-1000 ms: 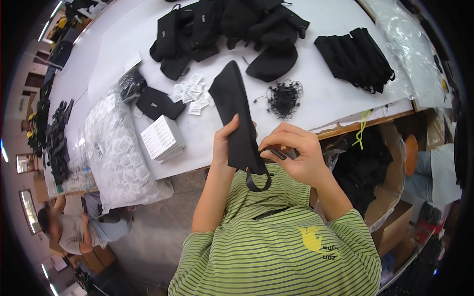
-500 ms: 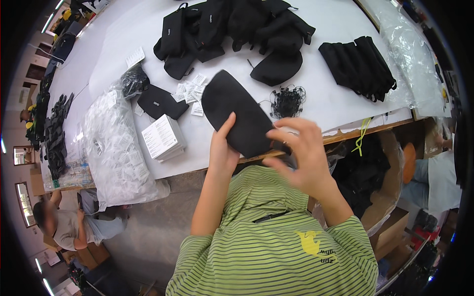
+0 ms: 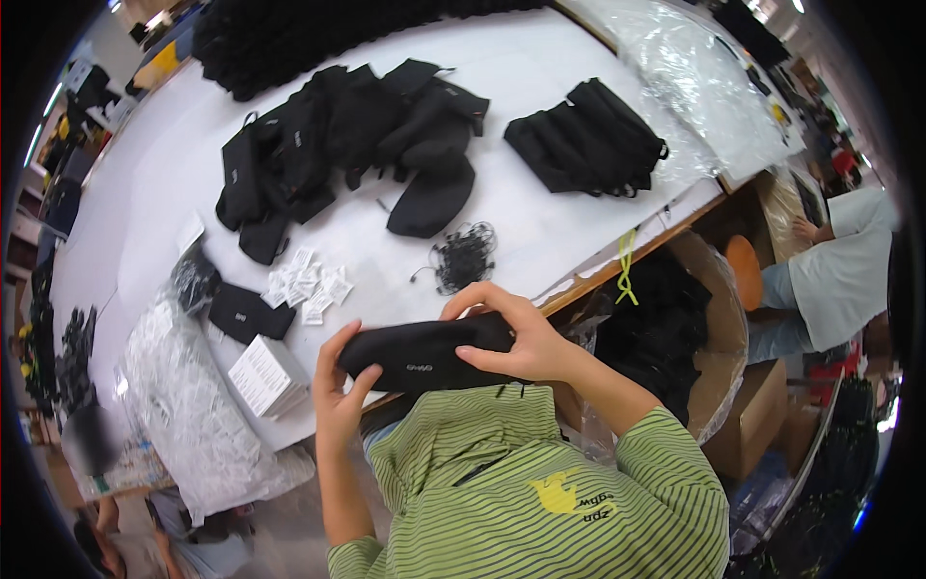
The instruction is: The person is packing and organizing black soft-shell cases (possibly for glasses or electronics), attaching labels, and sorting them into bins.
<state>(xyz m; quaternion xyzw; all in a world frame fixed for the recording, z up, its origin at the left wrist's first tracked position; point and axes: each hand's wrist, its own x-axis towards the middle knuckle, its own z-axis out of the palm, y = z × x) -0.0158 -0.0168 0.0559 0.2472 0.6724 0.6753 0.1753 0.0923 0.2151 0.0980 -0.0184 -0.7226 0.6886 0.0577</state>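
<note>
Two hands (image 3: 337,394) (image 3: 531,343) partly hide the black pouch (image 3: 422,355).

I'm in a sewn-goods packing workshop: black fabric pouches (image 3: 357,121) heap on my white worktable (image 3: 145,198), a clear bag of small white tags (image 3: 193,396) lies along its left, a plastic-lined carton (image 3: 723,328) stands by its near edge.

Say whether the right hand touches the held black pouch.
Touching: the head view shows the right hand with its thumb on the face of the black pouch.
</note>
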